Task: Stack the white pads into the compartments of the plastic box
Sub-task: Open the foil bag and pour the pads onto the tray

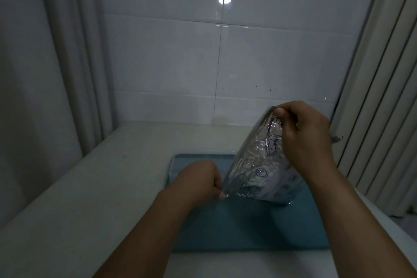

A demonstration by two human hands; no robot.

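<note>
Both hands hold the bag (259,165), a clear crinkly plastic pack with small blue drawings printed on it: the right hand (306,140) grips its upper edge, thumb curled over the top, and the left hand (200,180) pinches the lower left corner between thumb and fingertips. So held, the bag hangs tilted above the blue mat (248,228), its lower right corner close to or touching the mat; which, I cannot tell. White pads (279,185) show through the film in the lower right part of the bag, packed together. No plastic box with compartments is in view, so the stacking has not begun, and the step in hand looks like opening the bag or getting at its contents. The pack should be light and soft, with slippery film that buckles under the fingers, so the edges and corners, where it is held now, seem the surest places to take it. The pads themselves look thin and limp, and would best be lifted flat in small stacks. Beneath the mat lies a pale table (90,187), set against a glossy tiled wall (203,63), with curtains (56,52) on both sides.
</note>
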